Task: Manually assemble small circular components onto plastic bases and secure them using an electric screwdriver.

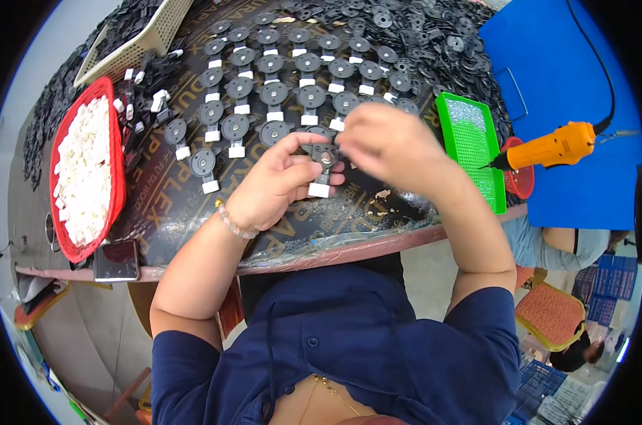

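Note:
My left hand (271, 180) pinches a black plastic part with a white block at its lower end (319, 189) between thumb and fingers. A round metal piece shows in the middle of that part. Close beside its top right is my right hand (392, 142), smeared by motion; its fingertips are blurred, so what they hold cannot be made out. Beyond both hands, similar assemblies, each a black disc with a white block (273, 93), lie in several rows on the dark printed tabletop (172, 227).
A red basket (116, 177) of small white blocks stands at left, below a cream basket (147, 42) of black parts. Loose black discs (420, 42) heap at the back. At right are a green tray (501, 191) of screws, an orange electric screwdriver (558, 145) and a blue panel (569, 71).

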The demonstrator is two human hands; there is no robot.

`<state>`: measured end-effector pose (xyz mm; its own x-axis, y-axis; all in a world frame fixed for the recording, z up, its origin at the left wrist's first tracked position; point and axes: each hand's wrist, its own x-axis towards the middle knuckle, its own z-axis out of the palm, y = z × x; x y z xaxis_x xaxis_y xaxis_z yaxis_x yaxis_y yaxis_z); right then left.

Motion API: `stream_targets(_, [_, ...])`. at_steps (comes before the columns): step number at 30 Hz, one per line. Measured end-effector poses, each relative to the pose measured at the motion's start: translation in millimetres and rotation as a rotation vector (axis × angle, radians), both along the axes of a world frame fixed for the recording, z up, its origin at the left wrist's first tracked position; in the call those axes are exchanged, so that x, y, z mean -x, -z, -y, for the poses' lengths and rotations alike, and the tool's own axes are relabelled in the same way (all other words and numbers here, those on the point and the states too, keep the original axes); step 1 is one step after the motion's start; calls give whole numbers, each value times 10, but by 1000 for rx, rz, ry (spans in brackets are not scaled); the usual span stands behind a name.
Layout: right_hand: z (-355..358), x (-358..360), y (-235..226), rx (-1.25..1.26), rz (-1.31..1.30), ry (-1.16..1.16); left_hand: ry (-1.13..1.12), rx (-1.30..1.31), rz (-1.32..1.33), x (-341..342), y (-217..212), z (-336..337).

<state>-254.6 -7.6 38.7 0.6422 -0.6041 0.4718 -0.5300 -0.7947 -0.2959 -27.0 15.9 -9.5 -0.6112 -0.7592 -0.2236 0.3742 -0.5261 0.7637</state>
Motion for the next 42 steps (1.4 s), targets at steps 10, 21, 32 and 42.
stream_targets(10, [1051,1235,257,-299,-647,1197,-120,40,37,-39,9,53])
stream_targets(21, [1158,1527,326,-531,135,798,-170,34,11,-36,-29,43])
stream_targets(32, [-38,53,-73,-375,140,287,-134,24,-125,-51,14,46])
stream_targets(42, [-93,-308,168,34,162,162,-204,27,-190,-57,24,92])
